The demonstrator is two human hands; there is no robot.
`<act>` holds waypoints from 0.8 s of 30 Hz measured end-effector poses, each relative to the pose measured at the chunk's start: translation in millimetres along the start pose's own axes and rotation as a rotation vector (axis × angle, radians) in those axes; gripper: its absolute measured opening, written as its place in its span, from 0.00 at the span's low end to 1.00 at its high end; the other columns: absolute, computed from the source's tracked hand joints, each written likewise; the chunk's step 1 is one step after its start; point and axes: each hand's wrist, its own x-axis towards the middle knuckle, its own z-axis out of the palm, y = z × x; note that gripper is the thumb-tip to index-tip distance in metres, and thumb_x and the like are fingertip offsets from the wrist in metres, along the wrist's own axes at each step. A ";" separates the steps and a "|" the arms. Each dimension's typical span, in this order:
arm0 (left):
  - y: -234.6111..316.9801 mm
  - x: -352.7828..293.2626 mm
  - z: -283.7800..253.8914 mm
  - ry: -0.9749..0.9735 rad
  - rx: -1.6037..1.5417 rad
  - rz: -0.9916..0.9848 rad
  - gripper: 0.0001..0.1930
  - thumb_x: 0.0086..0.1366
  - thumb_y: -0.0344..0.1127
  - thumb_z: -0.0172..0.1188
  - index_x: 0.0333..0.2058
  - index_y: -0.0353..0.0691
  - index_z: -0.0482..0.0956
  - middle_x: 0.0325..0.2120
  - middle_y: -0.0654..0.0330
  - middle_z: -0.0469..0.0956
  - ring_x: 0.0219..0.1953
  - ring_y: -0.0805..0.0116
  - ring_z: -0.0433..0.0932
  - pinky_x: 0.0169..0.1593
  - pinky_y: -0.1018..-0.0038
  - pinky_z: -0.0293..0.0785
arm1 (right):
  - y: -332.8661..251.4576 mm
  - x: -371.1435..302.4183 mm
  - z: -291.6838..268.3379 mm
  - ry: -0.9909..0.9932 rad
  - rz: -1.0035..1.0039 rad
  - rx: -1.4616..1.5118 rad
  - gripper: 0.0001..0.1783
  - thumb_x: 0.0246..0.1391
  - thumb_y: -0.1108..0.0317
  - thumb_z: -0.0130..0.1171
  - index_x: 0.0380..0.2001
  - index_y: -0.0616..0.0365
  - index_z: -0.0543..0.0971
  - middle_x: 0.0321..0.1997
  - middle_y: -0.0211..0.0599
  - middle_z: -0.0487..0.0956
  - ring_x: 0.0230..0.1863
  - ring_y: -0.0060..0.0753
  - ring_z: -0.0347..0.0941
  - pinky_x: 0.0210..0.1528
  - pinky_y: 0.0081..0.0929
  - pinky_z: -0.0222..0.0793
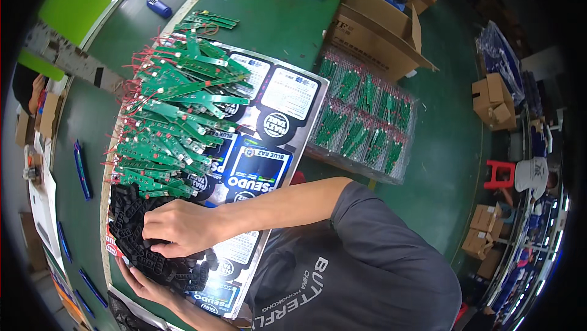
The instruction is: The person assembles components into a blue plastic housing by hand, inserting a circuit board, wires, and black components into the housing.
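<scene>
Black parts [156,264] lie heaped on a printed sheet [287,102], cartons [382,34] beyond.

Green floor [443,141]; red stool [501,174] at right; shelving [518,268], bright lights [540,287] along right edge.

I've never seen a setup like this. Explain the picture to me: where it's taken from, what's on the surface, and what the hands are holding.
There is no machine: these are a person's bare hands. The single picture comes from a wide fisheye camera on their head, looking down, so straight edges bend.

On the green bench lies a printed sheet. Over its far part are heaped narrow green circuit boards with red wires; nearer the hands is a pile of small black pieces.

The right hand has curled fingers in that pile; whether it grips a piece is hidden. The left hand rests at the pile's edge, fingers stretched out.
</scene>
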 end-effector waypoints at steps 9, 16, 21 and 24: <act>-0.4 0.3 5.6 -0.044 -0.017 -0.051 0.25 0.77 0.42 0.45 0.64 0.29 0.69 0.65 0.50 0.69 0.65 0.60 0.67 0.71 0.63 0.56 | 0.4 -7.8 11.5 -0.034 -0.029 -0.032 0.14 0.44 0.67 0.69 0.27 0.60 0.73 0.28 0.38 0.72 0.27 0.44 0.73 0.29 0.40 0.69; 6.2 -1.3 7.8 -0.102 -0.003 -0.118 0.26 0.78 0.43 0.43 0.64 0.29 0.68 0.65 0.50 0.68 0.65 0.58 0.68 0.69 0.61 0.61 | -4.5 -17.5 28.7 -0.091 -0.032 -0.013 0.12 0.44 0.63 0.65 0.25 0.56 0.73 0.28 0.35 0.71 0.30 0.37 0.72 0.31 0.36 0.67; 3.0 -2.5 4.3 -0.067 0.027 -0.174 0.26 0.77 0.44 0.43 0.64 0.29 0.67 0.65 0.48 0.66 0.64 0.55 0.68 0.69 0.58 0.61 | -5.7 -20.0 27.8 -0.141 -0.054 0.001 0.13 0.43 0.64 0.66 0.25 0.56 0.73 0.29 0.35 0.71 0.31 0.37 0.72 0.32 0.34 0.66; -3.7 0.6 0.7 -0.099 0.077 -0.118 0.27 0.77 0.43 0.43 0.64 0.27 0.68 0.65 0.46 0.68 0.65 0.54 0.67 0.70 0.58 0.58 | -7.0 -20.9 26.6 -0.134 -0.024 0.010 0.13 0.42 0.65 0.68 0.25 0.56 0.73 0.29 0.34 0.71 0.31 0.37 0.72 0.32 0.35 0.66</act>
